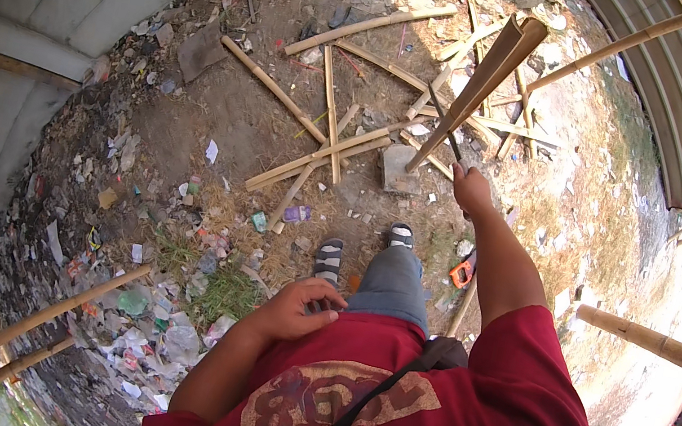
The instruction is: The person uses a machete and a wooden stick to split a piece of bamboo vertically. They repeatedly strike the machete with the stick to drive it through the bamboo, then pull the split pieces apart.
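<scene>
black blade (455, 147) gripped in right hand (473, 193), across split bamboo (481, 81); left hand (293, 309) empty, half-curled

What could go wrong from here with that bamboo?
The split bamboo pole appears to rest on the grey block without the left hand steadying it, so it might topple. The long-bladed knife in the right hand could glance toward the sandals. The orange-handled handsaw, lying right of them, could be stepped on.

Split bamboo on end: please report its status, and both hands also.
Right hand gripping dark blade, crossing split bamboo. Left hand empty, near waist. Bamboo on end at grey block. Loose bamboo pieces around.
</scene>
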`<move>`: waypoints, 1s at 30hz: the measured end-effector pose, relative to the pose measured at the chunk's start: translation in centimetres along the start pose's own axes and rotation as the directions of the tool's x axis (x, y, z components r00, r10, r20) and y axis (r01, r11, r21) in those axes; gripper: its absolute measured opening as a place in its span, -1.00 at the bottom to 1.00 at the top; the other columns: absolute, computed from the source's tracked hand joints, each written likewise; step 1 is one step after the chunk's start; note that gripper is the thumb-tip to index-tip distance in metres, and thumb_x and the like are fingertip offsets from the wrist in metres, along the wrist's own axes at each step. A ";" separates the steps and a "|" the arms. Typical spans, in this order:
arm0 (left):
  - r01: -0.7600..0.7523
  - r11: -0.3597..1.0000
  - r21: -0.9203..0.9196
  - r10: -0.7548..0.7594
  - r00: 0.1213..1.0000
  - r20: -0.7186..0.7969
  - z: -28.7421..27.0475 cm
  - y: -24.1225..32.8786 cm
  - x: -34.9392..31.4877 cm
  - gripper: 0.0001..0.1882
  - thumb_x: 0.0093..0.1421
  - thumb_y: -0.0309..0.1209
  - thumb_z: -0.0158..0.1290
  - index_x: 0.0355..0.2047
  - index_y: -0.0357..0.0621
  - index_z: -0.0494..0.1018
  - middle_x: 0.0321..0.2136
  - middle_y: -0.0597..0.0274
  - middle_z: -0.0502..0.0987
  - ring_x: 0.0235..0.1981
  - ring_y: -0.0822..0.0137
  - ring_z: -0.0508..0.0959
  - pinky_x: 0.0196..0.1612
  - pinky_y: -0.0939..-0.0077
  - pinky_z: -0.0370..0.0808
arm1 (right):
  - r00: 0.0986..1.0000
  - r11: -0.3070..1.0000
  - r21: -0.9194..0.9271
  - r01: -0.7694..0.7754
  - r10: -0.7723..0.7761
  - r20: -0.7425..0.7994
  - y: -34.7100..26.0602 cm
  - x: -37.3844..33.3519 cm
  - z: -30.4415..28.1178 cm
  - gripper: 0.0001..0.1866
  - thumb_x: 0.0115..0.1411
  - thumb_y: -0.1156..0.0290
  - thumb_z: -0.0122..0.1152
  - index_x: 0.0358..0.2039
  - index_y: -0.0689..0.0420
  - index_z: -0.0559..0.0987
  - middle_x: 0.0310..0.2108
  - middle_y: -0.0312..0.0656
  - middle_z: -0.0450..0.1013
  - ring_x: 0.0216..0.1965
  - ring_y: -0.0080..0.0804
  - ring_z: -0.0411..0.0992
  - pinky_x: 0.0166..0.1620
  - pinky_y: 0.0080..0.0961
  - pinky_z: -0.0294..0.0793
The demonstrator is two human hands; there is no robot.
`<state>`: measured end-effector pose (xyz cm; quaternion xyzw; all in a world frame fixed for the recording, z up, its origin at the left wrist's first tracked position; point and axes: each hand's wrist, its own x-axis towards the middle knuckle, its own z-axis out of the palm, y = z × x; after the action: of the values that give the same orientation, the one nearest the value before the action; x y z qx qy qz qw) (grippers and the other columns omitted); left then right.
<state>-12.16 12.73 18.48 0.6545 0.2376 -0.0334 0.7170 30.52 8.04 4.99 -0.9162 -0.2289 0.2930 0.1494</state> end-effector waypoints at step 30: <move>-0.482 0.802 -0.354 0.390 0.870 -0.301 2.1 -2.6 5.7 -0.84 0.02 -0.50 0.41 -0.41 -0.10 0.63 -0.37 0.30 0.63 -0.18 0.18 0.59 -0.13 0.31 0.51 | 0.928 0.911 -0.203 0.359 -0.327 0.178 0.7 13.7 -4.0 -0.32 0.37 -0.19 -0.02 -0.21 0.34 0.54 -0.36 0.18 0.53 -0.24 0.12 0.53 -0.12 -0.08 0.46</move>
<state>-7.46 11.88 13.97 0.5224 0.1572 0.2552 0.7983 43.13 13.88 1.45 -0.8498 -0.4290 0.2970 0.0742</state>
